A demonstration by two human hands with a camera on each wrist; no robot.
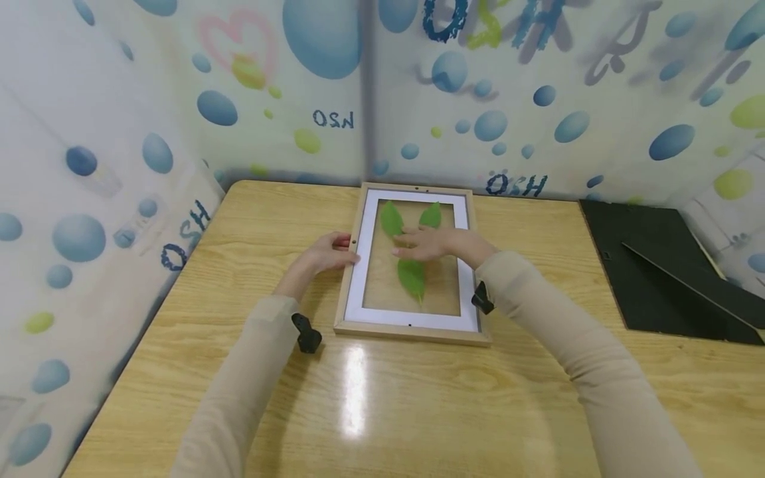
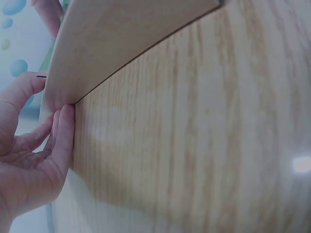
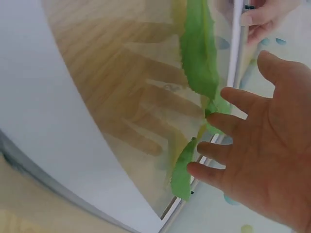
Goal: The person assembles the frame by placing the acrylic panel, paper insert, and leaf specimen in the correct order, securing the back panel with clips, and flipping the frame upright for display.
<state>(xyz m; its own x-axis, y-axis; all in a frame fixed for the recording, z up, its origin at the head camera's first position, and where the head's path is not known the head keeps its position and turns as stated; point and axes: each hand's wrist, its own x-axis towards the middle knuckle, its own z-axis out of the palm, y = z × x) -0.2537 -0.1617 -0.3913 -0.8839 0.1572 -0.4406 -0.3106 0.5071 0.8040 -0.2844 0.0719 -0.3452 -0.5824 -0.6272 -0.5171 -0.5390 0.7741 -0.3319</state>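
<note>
A wooden picture frame (image 1: 412, 335) with a white inner mat lies flat on the table. Three green leaves (image 1: 411, 279) show inside the mat, over a clear pane. My left hand (image 1: 327, 253) holds the frame's left side, thumb on the top edge and fingers against the outer wall, as the left wrist view shows. Over the pane, my right hand (image 1: 427, 244) is spread with its fingers apart, fingertips right at the leaves (image 3: 199, 48) where they meet. It hides part of them. The hand's reflection shows in the pane.
To the right lies a black backing board (image 1: 645, 265) with a stand flap (image 1: 690, 282) sticking up from it. A wall covering with blue dots (image 1: 323, 40) borders the wooden table (image 1: 418, 398) behind and at the left.
</note>
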